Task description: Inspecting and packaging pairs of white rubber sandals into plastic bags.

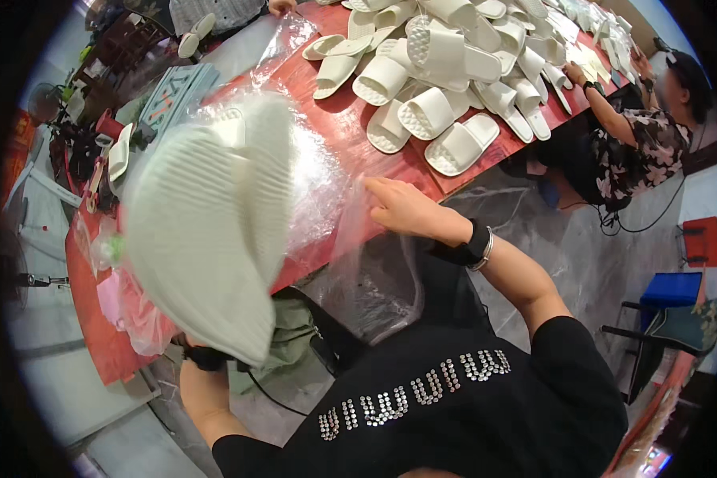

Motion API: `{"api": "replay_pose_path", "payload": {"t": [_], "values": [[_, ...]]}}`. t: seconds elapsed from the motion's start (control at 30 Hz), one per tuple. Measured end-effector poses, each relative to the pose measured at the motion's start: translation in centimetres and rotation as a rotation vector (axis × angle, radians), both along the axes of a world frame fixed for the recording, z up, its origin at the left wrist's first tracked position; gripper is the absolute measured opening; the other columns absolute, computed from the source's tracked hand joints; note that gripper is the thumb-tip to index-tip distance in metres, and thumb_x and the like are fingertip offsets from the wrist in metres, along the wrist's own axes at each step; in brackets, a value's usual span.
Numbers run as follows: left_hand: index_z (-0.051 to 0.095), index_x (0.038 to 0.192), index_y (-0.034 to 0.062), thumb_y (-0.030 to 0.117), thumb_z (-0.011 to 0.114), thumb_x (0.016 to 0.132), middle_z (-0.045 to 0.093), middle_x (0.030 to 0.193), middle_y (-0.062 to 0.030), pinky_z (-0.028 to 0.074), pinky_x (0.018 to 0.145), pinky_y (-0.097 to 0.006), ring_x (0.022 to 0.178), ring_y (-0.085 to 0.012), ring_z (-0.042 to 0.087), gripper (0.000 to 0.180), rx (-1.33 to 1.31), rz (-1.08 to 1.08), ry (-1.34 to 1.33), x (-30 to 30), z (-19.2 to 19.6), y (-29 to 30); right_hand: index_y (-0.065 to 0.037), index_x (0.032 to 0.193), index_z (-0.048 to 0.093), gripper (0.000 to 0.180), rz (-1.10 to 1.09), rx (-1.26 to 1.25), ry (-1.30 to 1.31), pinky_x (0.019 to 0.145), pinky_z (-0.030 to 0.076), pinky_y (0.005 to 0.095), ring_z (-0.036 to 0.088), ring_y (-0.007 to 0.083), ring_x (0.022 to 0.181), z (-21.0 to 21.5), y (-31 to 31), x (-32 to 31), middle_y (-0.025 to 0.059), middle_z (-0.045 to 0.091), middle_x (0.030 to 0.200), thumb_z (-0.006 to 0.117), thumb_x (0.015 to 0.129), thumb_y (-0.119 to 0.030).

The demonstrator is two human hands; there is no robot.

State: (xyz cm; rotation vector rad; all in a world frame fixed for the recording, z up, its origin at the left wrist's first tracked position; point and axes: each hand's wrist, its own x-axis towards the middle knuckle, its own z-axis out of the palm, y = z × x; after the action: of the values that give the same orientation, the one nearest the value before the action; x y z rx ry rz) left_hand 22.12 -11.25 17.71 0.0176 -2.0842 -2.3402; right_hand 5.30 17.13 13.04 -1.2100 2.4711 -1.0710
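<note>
Over the red table (350, 119), the left hand's hidden grip lifts pale slippers (207, 231); right hand (402, 209) pinches clear bag (327, 183).

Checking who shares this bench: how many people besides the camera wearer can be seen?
2. One in a floral top sits at the red table's right side; another's hand shows at the top edge. Others may be hidden.

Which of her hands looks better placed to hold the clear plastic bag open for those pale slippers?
Probably the right hand: it already rests on the clear plastic bag at the red table's edge. The left hand is hidden behind the pale green slippers it lifts, so it seems occupied.
</note>
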Motion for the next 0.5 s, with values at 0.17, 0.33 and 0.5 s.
{"api": "replay_pose_path", "payload": {"t": [0.17,0.33,0.5], "values": [[0.051,0.109,0.0005,0.019,0.050,0.085,0.058,0.091,-0.0045,0.046,0.066,-0.023,0.077,-0.0091,0.055,0.030,0.020,-0.142,-0.140,-2.3,-0.8,10.0,0.010,0.112,0.038,0.051,0.178,-0.249,-0.118,0.079,0.041,0.0409,0.051,0.0377,0.095,1.5,1.1,-1.2,0.0284,0.050,0.101,0.057,0.073,-0.017],[0.051,0.110,0.0004,0.019,0.050,0.085,0.058,0.091,-0.0046,0.046,0.066,-0.023,0.076,-0.0088,0.055,0.031,-0.004,-0.247,-0.290,-0.1,-0.2,10.1,0.002,0.123,0.032,0.059,0.158,-0.091,-0.204,0.075,0.045,0.0383,0.053,0.0316,0.097,2.7,3.5,-0.7,0.0229,0.040,0.123,0.056,0.072,-0.011],[0.051,0.109,-0.0025,0.006,0.056,0.079,0.060,0.094,-0.0047,0.046,0.070,-0.023,0.081,-0.0087,0.056,0.031,-0.058,0.022,-0.276,0.7,-0.5,10.1,-0.005,0.126,0.033,0.063,0.108,0.241,0.213,0.069,0.046,0.0381,0.053,0.0333,0.090,3.6,4.4,-0.3,0.0145,0.040,0.125,0.052,0.066,0.000]]}}
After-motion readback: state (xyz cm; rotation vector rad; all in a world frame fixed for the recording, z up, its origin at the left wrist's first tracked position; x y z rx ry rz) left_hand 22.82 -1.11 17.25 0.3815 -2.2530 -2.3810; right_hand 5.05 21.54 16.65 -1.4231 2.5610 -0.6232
